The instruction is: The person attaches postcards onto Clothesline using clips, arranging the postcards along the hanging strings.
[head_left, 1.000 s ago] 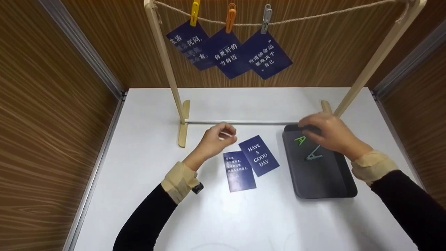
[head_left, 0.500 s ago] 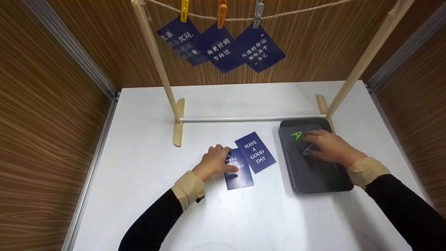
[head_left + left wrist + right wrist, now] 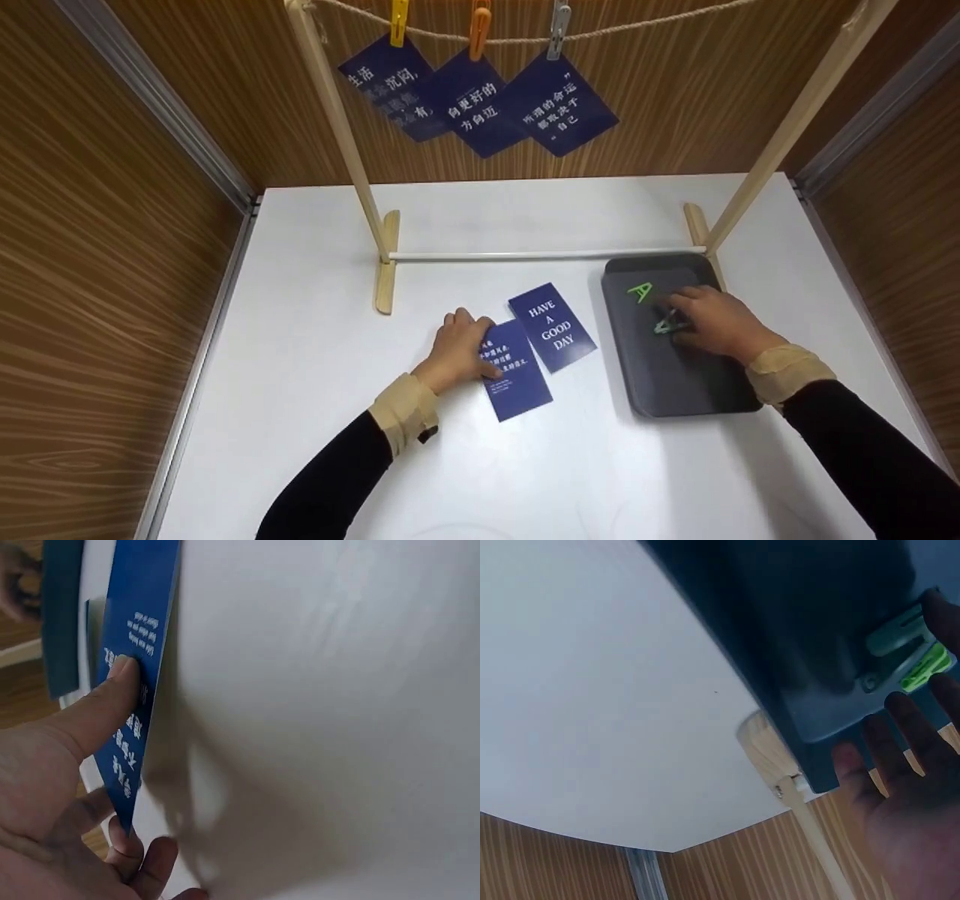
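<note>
In the head view, my left hand (image 3: 456,351) pinches the left edge of a dark blue printed card (image 3: 517,382). The left wrist view shows the thumb on top of the card (image 3: 142,607), fingers beneath, one edge tilted up off the table. A second blue card (image 3: 553,327), reading "HAVE A GOOD DAY", lies beside it. Over the dark grey tray (image 3: 660,390), my right hand (image 3: 716,321) grips a teal clothespin (image 3: 666,325) between thumb and fingers; its far end is hidden. A green clothespin (image 3: 640,292) lies in the tray near those fingers.
A wooden stand (image 3: 341,135) with a rope (image 3: 660,26) spans the back. Yellow (image 3: 398,22), orange (image 3: 480,34) and grey (image 3: 558,30) clothespins hold three blue cards (image 3: 562,112) on it. A white bar (image 3: 540,256) joins its feet behind the tray.
My left hand has come down to the left card and turned it slightly, lifting its edge. The right hand has lowered into the tray and closed round the teal clothespin.
</note>
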Demonstrator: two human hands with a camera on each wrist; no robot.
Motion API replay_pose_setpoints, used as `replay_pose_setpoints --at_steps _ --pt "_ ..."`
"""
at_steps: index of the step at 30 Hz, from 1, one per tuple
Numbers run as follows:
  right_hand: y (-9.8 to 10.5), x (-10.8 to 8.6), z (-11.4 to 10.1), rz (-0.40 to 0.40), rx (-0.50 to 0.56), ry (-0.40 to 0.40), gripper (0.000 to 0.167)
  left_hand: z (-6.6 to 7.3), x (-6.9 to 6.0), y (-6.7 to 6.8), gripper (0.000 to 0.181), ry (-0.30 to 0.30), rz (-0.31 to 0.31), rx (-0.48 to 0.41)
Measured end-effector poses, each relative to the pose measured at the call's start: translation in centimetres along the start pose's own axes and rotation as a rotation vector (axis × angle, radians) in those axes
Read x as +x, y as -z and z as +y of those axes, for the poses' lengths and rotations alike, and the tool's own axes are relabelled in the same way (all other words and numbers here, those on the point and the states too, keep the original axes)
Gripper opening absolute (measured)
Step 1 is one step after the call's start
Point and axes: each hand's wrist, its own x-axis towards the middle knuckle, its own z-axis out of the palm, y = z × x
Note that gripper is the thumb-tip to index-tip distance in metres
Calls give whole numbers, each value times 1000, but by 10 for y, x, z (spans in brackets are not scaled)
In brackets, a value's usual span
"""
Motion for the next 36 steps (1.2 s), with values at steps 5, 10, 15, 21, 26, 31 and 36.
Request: replay_pose_setpoints --at_steps 5,10,15,21,26,31,36 --pt "-5 -3 1 10 -13 -20 57 -2 0 11 40 40 8 -239" --pt "-9 -7 4 30 -7 -52 52 -5 4 14 28 1 48 -471" --pt "-13 -8 5 46 16 -81 47 -5 5 17 24 13 6 -788" --pt "-18 -5 6 67 20 -91 38 -4 5 20 22 83 3 -984" --pt "-19 -11 5 61 65 -117 35 2 6 22 21 79 44 -999" --pt "-19 -17 5 87 177 -171 35 6 9 23 22 58 13 -1095" --pt "-21 -7 4 155 231 -184 33 1 13 26 16 29 22 -1107"
